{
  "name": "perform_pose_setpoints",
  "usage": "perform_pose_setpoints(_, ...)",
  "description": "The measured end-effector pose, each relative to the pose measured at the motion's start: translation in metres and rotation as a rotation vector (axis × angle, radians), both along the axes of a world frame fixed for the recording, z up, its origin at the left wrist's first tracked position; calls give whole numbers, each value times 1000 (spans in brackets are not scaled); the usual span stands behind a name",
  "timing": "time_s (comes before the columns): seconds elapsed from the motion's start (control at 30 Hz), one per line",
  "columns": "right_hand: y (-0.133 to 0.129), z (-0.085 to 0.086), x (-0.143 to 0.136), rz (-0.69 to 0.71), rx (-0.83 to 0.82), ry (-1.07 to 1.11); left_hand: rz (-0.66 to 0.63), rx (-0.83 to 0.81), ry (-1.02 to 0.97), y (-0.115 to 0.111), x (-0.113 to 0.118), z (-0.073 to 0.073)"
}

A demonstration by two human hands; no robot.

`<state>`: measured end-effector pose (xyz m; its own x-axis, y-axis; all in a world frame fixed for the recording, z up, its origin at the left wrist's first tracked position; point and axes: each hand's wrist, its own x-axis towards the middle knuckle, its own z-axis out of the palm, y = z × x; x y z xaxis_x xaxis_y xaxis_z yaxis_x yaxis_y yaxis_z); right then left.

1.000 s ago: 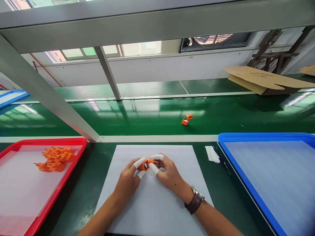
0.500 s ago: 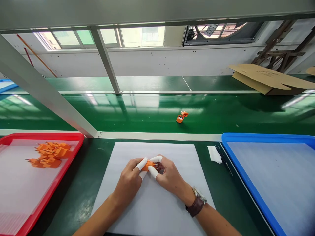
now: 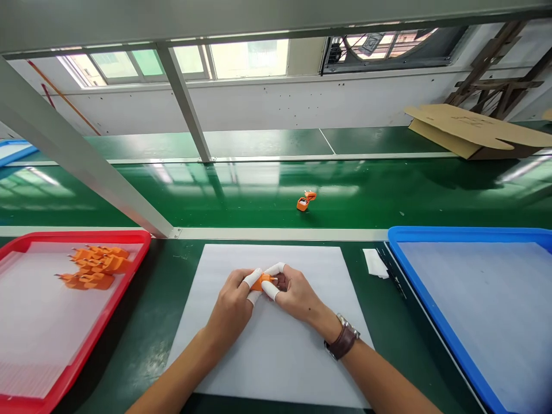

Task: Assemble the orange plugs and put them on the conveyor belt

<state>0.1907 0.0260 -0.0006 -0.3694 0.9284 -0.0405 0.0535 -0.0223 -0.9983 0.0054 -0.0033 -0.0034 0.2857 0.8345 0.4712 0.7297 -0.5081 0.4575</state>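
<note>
Between my two hands, over a white sheet, is an orange two-pin plug adapter. My left hand pinches its left end between thumb and finger. At the other end, my right hand grips it with thumb and forefinger near the metal pins. White finger cots cover the gripping fingertips of both hands. Part of the adapter is hidden behind the fingers. To the left, several more orange plug adapters lie in a cluster inside a red tray.
A blue tray lined with a pale sheet stands on the right. Beside it lies a small white paper piece. Beyond the bench, an orange piece sits on the green belt. A metal post slants across the left; cardboard lies farther back.
On the green belt, the orange piece has shifted left. Both hands keep hold of the adapter, whose angle changes slightly between the fingers. The view has tilted a little.
</note>
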Motion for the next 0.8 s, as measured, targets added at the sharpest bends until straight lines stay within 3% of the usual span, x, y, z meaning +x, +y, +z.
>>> perform_pose_setpoints(0.13,5,3,5,19,-77,105,21,-175,-112,1,-2,2)
perform_pose_setpoints(0.33,9,8,5,-81,-137,217,77,-289,-333,2,-3,3)
perform_pose_setpoints(0.43,6,7,5,-118,-141,193,109,-282,-540,4,-3,5)
perform_pose_setpoints(0.53,3,2,7,-93,-118,109,207,-196,-687,6,-16,17)
perform_pose_setpoints(0.67,-1,-5,7,-29,-55,-3,484,-21,-680,5,-68,53)
perform_pose_setpoints(0.8,-6,-5,3,-15,-8,-111,697,157,-737,-2,-169,90)
